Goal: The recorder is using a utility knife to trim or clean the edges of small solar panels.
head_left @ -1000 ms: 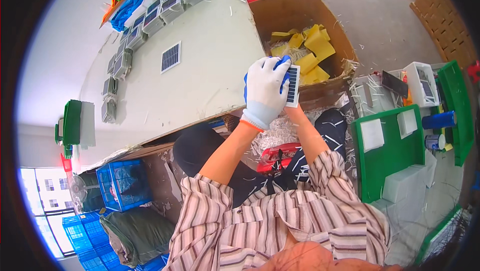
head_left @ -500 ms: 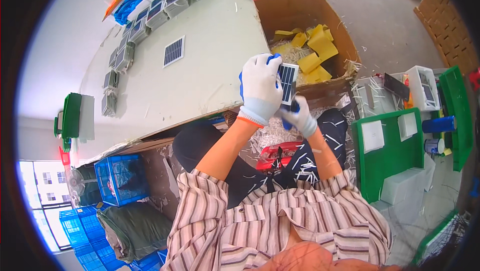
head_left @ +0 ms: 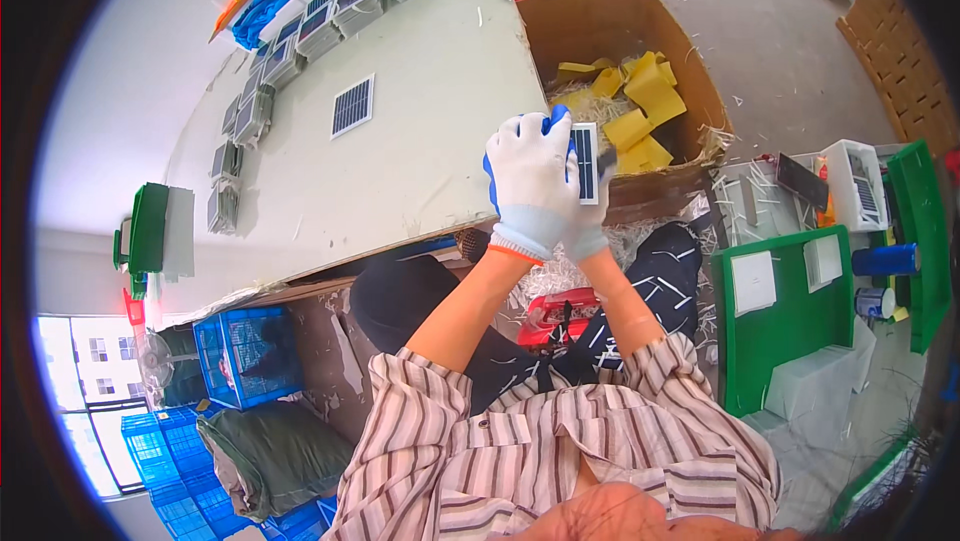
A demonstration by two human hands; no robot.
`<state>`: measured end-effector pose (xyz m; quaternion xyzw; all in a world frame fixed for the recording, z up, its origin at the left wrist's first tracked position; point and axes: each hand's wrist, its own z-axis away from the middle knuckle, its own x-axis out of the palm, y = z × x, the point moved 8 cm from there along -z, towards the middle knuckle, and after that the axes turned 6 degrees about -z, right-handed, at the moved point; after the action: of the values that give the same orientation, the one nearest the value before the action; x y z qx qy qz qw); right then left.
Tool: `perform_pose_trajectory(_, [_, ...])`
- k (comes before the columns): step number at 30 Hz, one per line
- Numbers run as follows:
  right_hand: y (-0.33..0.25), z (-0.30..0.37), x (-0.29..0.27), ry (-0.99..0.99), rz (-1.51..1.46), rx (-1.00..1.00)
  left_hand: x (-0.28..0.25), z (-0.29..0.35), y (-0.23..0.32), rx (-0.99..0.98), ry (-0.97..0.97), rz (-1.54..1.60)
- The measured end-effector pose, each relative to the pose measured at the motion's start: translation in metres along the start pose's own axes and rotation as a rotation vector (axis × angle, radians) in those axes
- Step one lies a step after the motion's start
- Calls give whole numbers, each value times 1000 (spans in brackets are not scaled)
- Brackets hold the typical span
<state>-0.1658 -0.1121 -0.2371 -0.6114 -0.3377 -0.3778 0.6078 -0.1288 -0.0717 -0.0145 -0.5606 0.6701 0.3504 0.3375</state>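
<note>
A small solar panel [head_left: 584,166] with dark cells and a white border stands nearly upright in front of me. My left hand [head_left: 533,171], in a white glove with a blue palm, is closed on its left side. Close behind the panel's right edge is my right hand [head_left: 594,216], in the same kind of glove. Its fingers are blurred and partly hidden by the panel, so whether it holds anything cannot be made out. Another solar panel [head_left: 353,105] lies flat on the pale table [head_left: 420,151] to the left.
Stacks of solar panels [head_left: 357,3] line the table's far left edge. A cardboard box [head_left: 620,26] with yellow sheets [head_left: 652,91] and white strips stands ahead. On the right are a green tray [head_left: 785,326] and a white bin [head_left: 850,186]. White strips lie on my legs.
My right hand has moved up from below the panel to behind its right edge. The panel is turned more upright, and my left hand has shifted slightly right.
</note>
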Motion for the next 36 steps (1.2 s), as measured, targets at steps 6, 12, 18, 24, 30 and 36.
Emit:
perform_pose_trajectory(6, [-21,8,50,163,83,316,-8,12,-6,159,-65,149])
perform_pose_trajectory(12, [-54,31,15,-308,698,-69,-17,5,-19,28,-58,-29])
perform_pose_trajectory(18, [-76,13,28,-447,695,52,-7,3,0,241,-24,173])
perform_pose_trajectory(24, [-67,57,18,-524,739,264,-6,6,1,331,-50,140])
perform_pose_trajectory(30, [-62,62,13,-417,747,439,-6,3,1,320,-4,158])
perform_pose_trajectory(36, [-77,119,34,-507,1004,75,-5,5,-2,328,-4,134])
